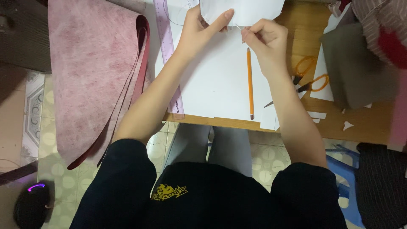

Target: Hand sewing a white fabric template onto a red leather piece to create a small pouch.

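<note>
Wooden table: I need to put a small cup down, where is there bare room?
Bare wood shows on the table right of the scissors, ahead of the grey pouch, with paper scraps nearby. Crowded: white sheets, pencil, ruler, both hands.

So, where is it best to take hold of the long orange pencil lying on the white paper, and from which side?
Grip the long orange pencil at the middle of its shaft, coming from above, fingers closing across it from left and right. It lies flat and straight on the white paper sheet, bare on both sides there, while the right hand crowds its far end.
</note>
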